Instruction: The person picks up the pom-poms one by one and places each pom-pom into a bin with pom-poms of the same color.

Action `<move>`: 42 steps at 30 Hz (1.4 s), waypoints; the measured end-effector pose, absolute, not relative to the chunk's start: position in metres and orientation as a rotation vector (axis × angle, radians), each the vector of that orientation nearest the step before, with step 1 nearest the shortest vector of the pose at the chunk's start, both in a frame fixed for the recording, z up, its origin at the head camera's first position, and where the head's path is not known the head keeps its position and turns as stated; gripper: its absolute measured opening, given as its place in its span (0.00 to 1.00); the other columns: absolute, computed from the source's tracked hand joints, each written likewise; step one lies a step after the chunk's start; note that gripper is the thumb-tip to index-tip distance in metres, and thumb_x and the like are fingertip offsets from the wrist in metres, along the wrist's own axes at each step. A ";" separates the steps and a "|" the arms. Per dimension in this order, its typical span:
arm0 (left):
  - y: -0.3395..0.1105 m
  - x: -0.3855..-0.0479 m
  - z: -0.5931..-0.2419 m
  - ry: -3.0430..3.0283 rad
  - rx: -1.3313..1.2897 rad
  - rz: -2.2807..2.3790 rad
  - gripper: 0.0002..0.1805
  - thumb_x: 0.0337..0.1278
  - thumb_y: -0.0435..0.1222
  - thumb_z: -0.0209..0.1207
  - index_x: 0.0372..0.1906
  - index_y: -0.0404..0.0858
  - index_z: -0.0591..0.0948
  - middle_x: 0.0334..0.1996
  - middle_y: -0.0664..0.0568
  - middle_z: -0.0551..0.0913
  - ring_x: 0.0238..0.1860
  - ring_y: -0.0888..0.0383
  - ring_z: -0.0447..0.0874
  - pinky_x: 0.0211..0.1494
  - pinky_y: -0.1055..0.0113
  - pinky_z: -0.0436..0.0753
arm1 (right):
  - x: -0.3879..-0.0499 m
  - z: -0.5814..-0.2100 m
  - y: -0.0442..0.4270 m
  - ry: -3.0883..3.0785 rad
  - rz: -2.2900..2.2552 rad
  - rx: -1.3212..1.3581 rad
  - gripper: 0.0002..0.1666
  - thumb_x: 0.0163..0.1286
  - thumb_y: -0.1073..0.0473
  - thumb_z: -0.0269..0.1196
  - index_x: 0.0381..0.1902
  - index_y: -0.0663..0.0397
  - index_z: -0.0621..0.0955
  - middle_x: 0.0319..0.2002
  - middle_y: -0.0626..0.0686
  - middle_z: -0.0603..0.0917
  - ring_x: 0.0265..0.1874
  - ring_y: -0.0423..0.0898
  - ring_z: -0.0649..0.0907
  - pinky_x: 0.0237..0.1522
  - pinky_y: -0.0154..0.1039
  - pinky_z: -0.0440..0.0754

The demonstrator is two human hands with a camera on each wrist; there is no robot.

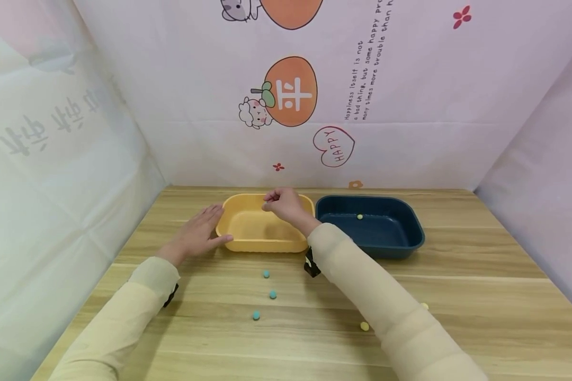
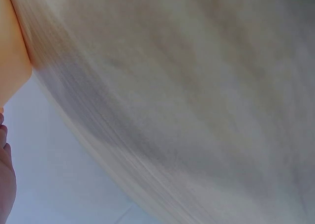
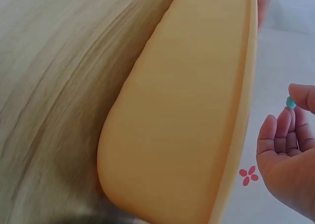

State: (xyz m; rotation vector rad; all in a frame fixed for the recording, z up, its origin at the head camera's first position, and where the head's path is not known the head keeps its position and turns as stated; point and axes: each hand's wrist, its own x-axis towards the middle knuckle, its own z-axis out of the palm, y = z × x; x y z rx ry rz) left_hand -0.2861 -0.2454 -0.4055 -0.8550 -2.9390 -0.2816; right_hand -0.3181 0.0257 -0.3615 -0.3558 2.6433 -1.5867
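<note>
Right hand (image 1: 287, 205) pinches blue bead (image 3: 291, 103) over yellow tub (image 1: 267, 246). Left hand (image 1: 194, 233), fingers straight, touches yellow tub's left end. Three more blue beads (image 1: 273, 295) lie in front of yellow tub. Small round bead might slip if pinch gets loose, then roll past yellow tub. Wall cloth (image 1: 209, 148) behind yellow tub says "HAPPY" and "Happiness itself is not a bad thing".

In the head view, a wood-grain surface (image 1: 481, 317) spreads at 6 o'clock. White cloth (image 1: 424, 95) hangs at 12, printed with an orange fruit (image 1: 293, 91) and a sheep (image 1: 255, 113). A "HAPPY" heart (image 1: 334, 146) sits between 1 and 2, a red flower (image 1: 462, 17) farther out. Grey characters (image 1: 26, 135) show toward 10.
</note>
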 end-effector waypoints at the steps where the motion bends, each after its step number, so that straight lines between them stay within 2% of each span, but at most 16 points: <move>1: -0.245 -0.286 -0.406 -2.942 -0.850 -0.280 0.51 0.65 0.63 0.47 0.74 0.26 0.52 0.74 0.35 0.50 0.75 0.43 0.43 0.76 0.54 0.43 | -0.319 -0.362 0.024 2.648 -1.588 -0.348 0.07 0.62 0.63 0.69 0.38 0.57 0.83 0.35 0.51 0.82 0.35 0.46 0.79 0.37 0.36 0.79; 13: -0.245 -0.284 -0.404 -2.947 -0.848 -0.284 0.50 0.66 0.62 0.48 0.74 0.26 0.51 0.74 0.35 0.50 0.75 0.43 0.43 0.76 0.53 0.43 | -0.330 -0.370 0.016 2.685 -1.609 -0.218 0.08 0.62 0.63 0.68 0.39 0.58 0.83 0.36 0.52 0.82 0.36 0.47 0.79 0.39 0.39 0.79; 18: -0.245 -0.284 -0.404 -2.950 -0.847 -0.288 0.50 0.66 0.62 0.48 0.74 0.26 0.51 0.74 0.36 0.51 0.75 0.43 0.43 0.76 0.53 0.43 | -0.329 -0.371 0.013 2.672 -1.614 -0.219 0.07 0.63 0.64 0.67 0.39 0.59 0.83 0.36 0.52 0.82 0.36 0.47 0.78 0.39 0.39 0.79; 32: -0.245 -0.285 -0.404 -2.972 -0.829 -0.294 0.50 0.66 0.63 0.47 0.75 0.28 0.50 0.75 0.38 0.50 0.76 0.45 0.42 0.76 0.54 0.42 | -0.329 -0.372 0.010 2.653 -1.613 -0.236 0.13 0.64 0.64 0.67 0.45 0.64 0.83 0.37 0.52 0.81 0.37 0.47 0.78 0.40 0.39 0.79; 42: -0.245 -0.285 -0.404 -2.933 -0.849 -0.287 0.51 0.65 0.64 0.47 0.74 0.25 0.53 0.74 0.35 0.52 0.75 0.42 0.45 0.75 0.52 0.45 | -0.330 -0.373 0.012 2.654 -1.615 -0.246 0.13 0.64 0.63 0.66 0.46 0.63 0.82 0.37 0.51 0.81 0.36 0.47 0.78 0.41 0.39 0.78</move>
